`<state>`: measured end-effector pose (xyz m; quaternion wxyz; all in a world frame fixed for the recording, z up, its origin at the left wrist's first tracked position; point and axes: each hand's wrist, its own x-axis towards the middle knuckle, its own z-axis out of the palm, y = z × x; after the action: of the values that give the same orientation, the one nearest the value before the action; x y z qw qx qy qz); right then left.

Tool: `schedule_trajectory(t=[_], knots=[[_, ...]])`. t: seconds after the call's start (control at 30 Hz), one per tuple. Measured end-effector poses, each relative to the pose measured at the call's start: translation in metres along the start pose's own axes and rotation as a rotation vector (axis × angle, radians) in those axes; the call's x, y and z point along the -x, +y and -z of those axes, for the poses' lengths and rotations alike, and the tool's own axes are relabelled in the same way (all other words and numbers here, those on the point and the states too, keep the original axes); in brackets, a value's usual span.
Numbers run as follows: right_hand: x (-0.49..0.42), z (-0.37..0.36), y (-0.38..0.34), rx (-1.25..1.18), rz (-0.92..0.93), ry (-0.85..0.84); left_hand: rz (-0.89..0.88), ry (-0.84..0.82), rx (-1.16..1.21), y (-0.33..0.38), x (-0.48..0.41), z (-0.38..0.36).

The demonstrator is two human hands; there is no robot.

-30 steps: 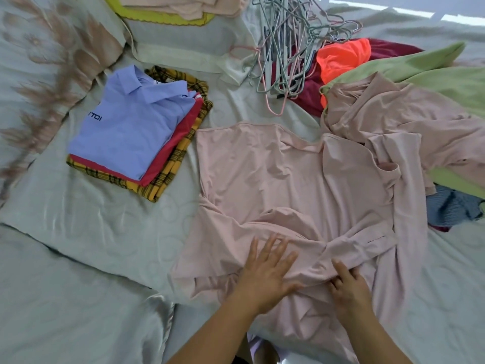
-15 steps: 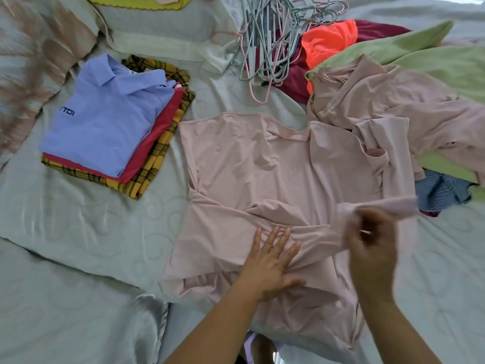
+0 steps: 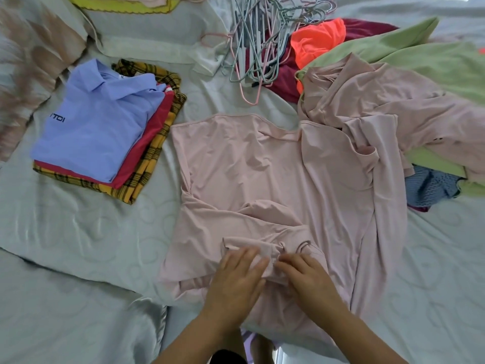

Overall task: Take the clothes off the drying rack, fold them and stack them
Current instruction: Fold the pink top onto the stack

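**Pink top (image 3: 262, 174) spread on the bed, both hands at its near hem**

The pink top lies mostly flat on the pale grey bedsheet (image 3: 78, 232), in the middle of the view, with a sleeve folded across its lower part into a bunched strip. The left hand (image 3: 236, 279) lies palm down on that strip, fingers straight and released, pressing the cloth. The right hand (image 3: 307, 282) sits just beside it, its fingertips meeting the same fold; motion blur hides whether they pinch the fabric or only rest on it.

To the left of the top, apart from it, stands the folded stack: a blue polo shirt (image 3: 99, 127) uppermost, a red garment (image 3: 147, 151) under it, and a yellow plaid piece (image 3: 147, 177) at the bottom. Beyond the top lies a tangle of hangers (image 3: 252, 48). To the right is the unfolded heap: an orange piece (image 3: 317, 40), a dark red one (image 3: 278, 80), green cloth (image 3: 420, 59), a second pink garment (image 3: 393, 101) touching the top's right shoulder, and a blue mesh item (image 3: 430, 185).
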<state>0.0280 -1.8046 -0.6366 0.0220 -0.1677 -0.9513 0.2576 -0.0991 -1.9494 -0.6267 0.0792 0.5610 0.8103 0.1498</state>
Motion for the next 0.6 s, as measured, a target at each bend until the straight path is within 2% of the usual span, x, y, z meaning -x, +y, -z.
schedule_trajectory(t=[0.03, 0.1, 0.17, 0.23, 0.27, 0.33, 0.43, 0.5, 0.6], knots=[[-0.002, 0.002, 0.000, -0.018, -0.052, 0.040, 0.013, -0.021, -0.038, -0.002, -0.010, -0.002], [-0.006, 0.007, 0.003, -0.191, -0.329, 0.123, 0.142, -0.014, -0.061, -0.010, -0.028, -0.003], [-0.009, 0.008, 0.011, -0.332, -0.551, 0.148, 0.514, 0.006, 0.013, -0.018, -0.043, 0.006], [-0.018, 0.010, 0.020, -0.419, -0.662, 0.164, 0.899, -0.091, 0.167, -0.025, -0.051, 0.014], [-0.024, 0.011, 0.025, -0.466, -0.697, 0.151, 0.997, -0.108, 0.269, -0.028, -0.051, 0.015], [-0.033, 0.014, 0.030, -0.537, -0.755, 0.096, 1.014, -0.039, 0.424, -0.028, -0.050, 0.015], [-0.031, 0.015, 0.030, -0.550, -0.778, 0.081, 0.976, 0.240, 0.630, -0.020, -0.047, 0.031], [-0.024, 0.013, 0.026, -0.454, -0.702, 0.043, 0.961, 0.408, 0.728, -0.014, -0.043, 0.041], [-0.016, 0.009, 0.021, -0.317, -0.606, 0.006, 1.007, 0.465, 0.711, -0.013, -0.038, 0.041]])
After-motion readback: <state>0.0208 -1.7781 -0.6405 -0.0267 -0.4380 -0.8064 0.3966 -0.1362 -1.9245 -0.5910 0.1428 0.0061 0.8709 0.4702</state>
